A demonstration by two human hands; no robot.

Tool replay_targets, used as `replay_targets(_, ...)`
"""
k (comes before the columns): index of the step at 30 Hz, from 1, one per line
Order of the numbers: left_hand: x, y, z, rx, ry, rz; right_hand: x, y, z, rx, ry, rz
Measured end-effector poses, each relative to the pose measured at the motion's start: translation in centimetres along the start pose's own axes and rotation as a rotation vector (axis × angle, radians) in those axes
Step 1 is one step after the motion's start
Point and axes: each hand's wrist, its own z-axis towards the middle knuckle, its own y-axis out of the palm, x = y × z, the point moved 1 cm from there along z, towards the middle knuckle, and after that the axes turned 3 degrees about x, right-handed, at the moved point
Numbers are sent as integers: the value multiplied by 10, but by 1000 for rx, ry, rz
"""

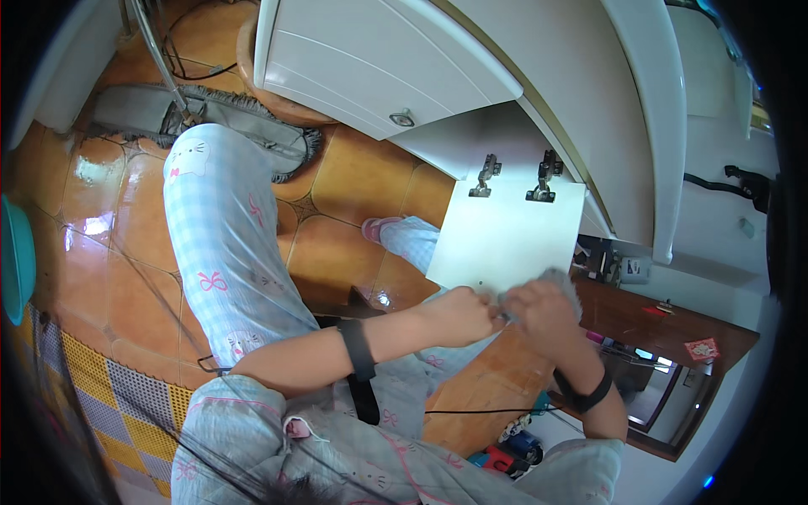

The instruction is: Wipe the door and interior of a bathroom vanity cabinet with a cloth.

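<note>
My right hand [536, 310] is closed on a grey cloth [564, 287] at the edge of an open white cabinet door [508, 230]. Some of the cloth sticks out past my knuckles, and the rest is hidden under the fingers. Right beside it, my left hand [464, 317] has its fingers curled at the door's near edge. What lies inside those fingers is hidden. Two metal hinges, one [485, 177] and another [545, 177], join this door to the white cabinet [435, 142].
A second cabinet door [379, 63] with a small knob stands out over the tiled floor [353, 170]. A grey flat mop [221, 120] lies by my knee. At the left are a teal basin [17, 259] and a yellow-and-grey checked mat [136, 401]. A wooden door frame [663, 309] rises at right.
</note>
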Motion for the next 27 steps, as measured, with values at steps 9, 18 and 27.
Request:
replay_targets(9,-27,-3,-30,-268,-239,-84,6,-8,18,11,31,-234)
replay_targets(18,-37,-7,-39,-270,-300,-79,91,-28,76,110,104,-398)
replay_targets(27,-39,5,-43,-141,-269,-36,45,-3,48,26,65,-224)
